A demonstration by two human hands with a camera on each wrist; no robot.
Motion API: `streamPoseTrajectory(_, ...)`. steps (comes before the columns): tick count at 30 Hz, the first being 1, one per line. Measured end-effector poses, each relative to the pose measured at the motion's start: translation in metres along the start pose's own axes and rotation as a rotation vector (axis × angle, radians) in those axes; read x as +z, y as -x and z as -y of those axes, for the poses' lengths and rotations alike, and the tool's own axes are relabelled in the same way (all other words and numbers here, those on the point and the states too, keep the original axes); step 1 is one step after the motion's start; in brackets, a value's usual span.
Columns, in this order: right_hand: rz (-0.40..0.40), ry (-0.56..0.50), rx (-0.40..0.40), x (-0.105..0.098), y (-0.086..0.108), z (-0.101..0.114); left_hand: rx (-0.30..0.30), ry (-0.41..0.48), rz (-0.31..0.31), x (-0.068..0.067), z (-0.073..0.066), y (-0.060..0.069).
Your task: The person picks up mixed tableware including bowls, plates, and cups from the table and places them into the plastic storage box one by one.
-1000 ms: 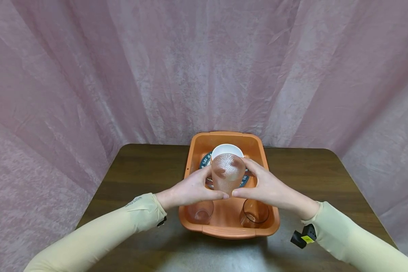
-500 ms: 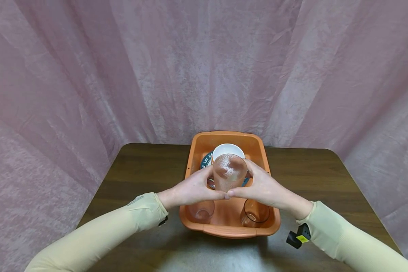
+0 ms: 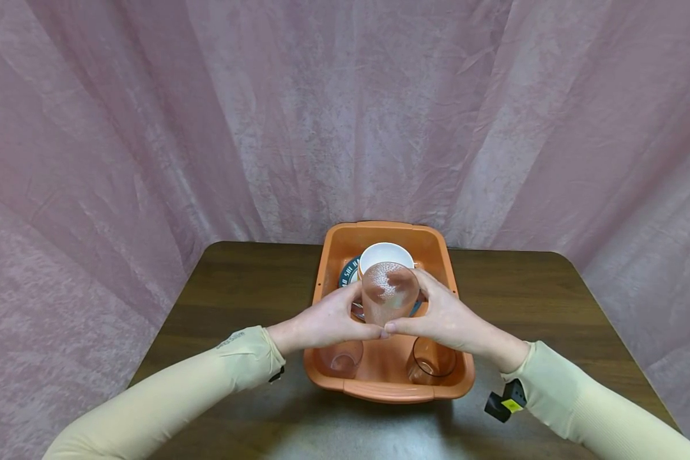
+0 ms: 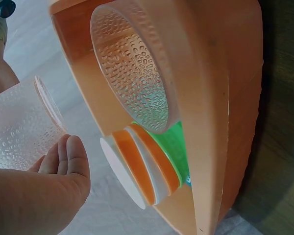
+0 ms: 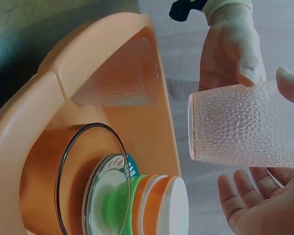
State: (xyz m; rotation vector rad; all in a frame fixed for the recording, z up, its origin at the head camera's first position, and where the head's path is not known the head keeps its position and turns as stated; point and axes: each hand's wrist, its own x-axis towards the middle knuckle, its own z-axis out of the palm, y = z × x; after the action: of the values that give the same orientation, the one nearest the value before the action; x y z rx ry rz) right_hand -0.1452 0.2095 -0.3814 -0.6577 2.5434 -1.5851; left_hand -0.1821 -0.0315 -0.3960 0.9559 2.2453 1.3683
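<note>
A clear dimpled tumbler (image 3: 388, 295) is held up above the orange basin, between both hands. My left hand (image 3: 330, 317) grips its left side and my right hand (image 3: 445, 313) its right, with the thumbs meeting on the near side. In the right wrist view the tumbler (image 5: 245, 125) lies across the view, and the right fingertips (image 5: 240, 183) reach along its lower side. Another dimpled tumbler (image 4: 130, 68) stands in the basin's near left corner. A smooth glass with a dark rim (image 3: 431, 361) is in the near right corner.
The orange basin (image 3: 388, 392) stands on a dark wooden table (image 3: 253, 275). Towards its back, stacked white, orange and green bowls (image 4: 142, 164) sit on plates, one with a lettered dark rim (image 3: 347, 273). A pink curtain (image 3: 345, 128) hangs behind the table.
The right hand has shifted slightly left, so the thumb tips now meet in front of the tumbler. The tumbler has moved slightly right and tilted a little. The dishes in the basin have stayed put.
</note>
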Motion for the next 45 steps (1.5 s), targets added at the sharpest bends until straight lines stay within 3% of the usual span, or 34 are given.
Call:
streamPoseTrajectory(9, -0.008, 0.005, -0.026, 0.003, 0.001, -0.001, 0.016, -0.031, 0.014, 0.000, 0.001, 0.002)
streamPoseTrajectory(13, -0.007, 0.004, -0.035, 0.003, 0.002, -0.002, 0.060, -0.108, 0.034, -0.002, 0.001, 0.002)
streamPoseTrajectory(16, -0.008, 0.016, -0.037, 0.002, 0.003, -0.003, 0.080, -0.237, 0.044, -0.007, 0.001, 0.004)
streamPoseTrajectory(23, -0.011, 0.039, -0.038, -0.002, 0.004, -0.006, 0.016, -0.592, 0.062, -0.023, 0.001, 0.019)
streamPoseTrajectory(27, -0.018, 0.051, -0.030, -0.004, 0.005, -0.008, 0.064, -0.762, 0.078, -0.030, 0.000, 0.030)
streamPoseTrajectory(33, -0.029, 0.079, -0.028, -0.007, 0.007, -0.011, 0.152, -0.986, 0.052, -0.034, -0.004, 0.047)
streamPoseTrajectory(38, -0.027, 0.085, -0.018, -0.009, 0.008, -0.015, 0.209, -1.069, 0.048, -0.033, -0.003, 0.062)
streamPoseTrajectory(45, 0.001, 0.096, 0.003, -0.010, 0.007, -0.019, 0.240, -1.042, 0.061, -0.028, -0.001, 0.079)
